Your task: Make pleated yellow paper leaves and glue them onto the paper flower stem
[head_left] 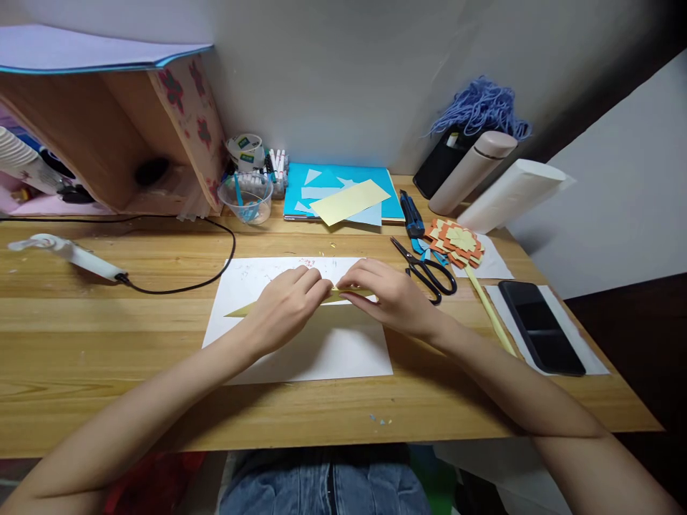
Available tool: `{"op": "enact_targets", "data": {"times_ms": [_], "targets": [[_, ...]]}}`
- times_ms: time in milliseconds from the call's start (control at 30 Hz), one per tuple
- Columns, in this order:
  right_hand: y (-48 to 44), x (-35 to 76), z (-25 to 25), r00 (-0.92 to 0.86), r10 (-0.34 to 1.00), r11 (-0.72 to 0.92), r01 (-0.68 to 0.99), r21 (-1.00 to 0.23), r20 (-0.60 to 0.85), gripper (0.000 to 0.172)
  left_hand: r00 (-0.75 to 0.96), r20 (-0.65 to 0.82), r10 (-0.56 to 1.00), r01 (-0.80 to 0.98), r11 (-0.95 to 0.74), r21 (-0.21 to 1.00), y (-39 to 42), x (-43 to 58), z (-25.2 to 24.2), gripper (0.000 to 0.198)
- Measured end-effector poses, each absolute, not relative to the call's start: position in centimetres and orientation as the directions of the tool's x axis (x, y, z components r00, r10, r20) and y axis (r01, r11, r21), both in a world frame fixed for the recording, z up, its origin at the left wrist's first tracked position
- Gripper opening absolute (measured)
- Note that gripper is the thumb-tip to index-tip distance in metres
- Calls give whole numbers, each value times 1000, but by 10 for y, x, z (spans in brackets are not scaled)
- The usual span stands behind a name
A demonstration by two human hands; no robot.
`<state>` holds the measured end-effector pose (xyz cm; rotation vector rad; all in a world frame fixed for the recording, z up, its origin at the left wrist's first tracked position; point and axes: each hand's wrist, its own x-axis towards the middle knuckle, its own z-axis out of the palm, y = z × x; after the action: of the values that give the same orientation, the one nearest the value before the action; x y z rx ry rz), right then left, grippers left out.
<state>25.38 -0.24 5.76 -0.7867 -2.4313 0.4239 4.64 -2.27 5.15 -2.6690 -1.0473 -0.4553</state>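
Note:
A strip of yellow paper slants across the white sheet, partly covered by my fingers. My left hand is closed over its middle, fingers curled and knuckles up. From the other side, my right hand pinches the same paper between thumb and fingers, close to the left fingertips. Its edge shows as a thin line between the two hands. Just right of my right hand lie black-handled scissors, their tips pointing away.
Behind are a blue folder with paper pieces, a clear cup and a box cutter. To the right lie an orange-yellow paper flower and a phone. A corded white device lies left.

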Motion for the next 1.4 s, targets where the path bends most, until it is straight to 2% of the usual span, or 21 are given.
{"op": "enact_targets", "data": {"times_ms": [167, 367, 467, 533, 633, 733, 833, 967, 1100, 1233, 1400], "targets": [[-6, 252, 61, -692, 589, 805, 457, -379, 417, 12, 688, 366, 626, 691, -720, -66, -25, 46, 57, 26], [-8, 252, 63, -707, 602, 792, 468, -392, 372, 16, 667, 378, 642, 709, -702, -59, -27, 45, 60, 25], [-11, 253, 66, -702, 626, 770, 486, -414, 340, 20, 650, 381, 657, 716, -698, -17, -29, 45, 63, 25], [-12, 254, 71, -693, 643, 751, 488, -444, 326, 21, 622, 380, 684, 722, -690, 60, -31, 44, 67, 26], [-11, 257, 81, -670, 675, 707, 467, -532, 309, 18, 571, 336, 749, 709, -656, 259, -32, 43, 76, 27], [-3, 258, 81, -660, 723, 594, 442, -672, 205, 14, 543, 157, 825, 676, -541, 500, -28, 39, 79, 27], [8, 256, 62, -666, 743, 460, 437, -773, 66, 13, 532, -31, 846, 665, -395, 634, -15, 35, 66, 25], [19, 251, 25, -615, 784, 450, 465, -762, 87, 13, 491, -94, 866, 681, -314, 661, 3, 30, 35, 19], [23, 249, 3, -605, 786, 480, 466, -743, 128, 11, 434, -87, 897, 716, -286, 637, 8, 28, 19, 16], [25, 250, -3, -634, 745, 569, 440, -694, 209, 8, 442, 1, 897, 758, -373, 535, 6, 28, 20, 15], [27, 251, -11, -667, 673, 691, 415, -591, 319, 9, 502, 135, 854, 790, -517, 329, 2, 30, 16, 17]]}}
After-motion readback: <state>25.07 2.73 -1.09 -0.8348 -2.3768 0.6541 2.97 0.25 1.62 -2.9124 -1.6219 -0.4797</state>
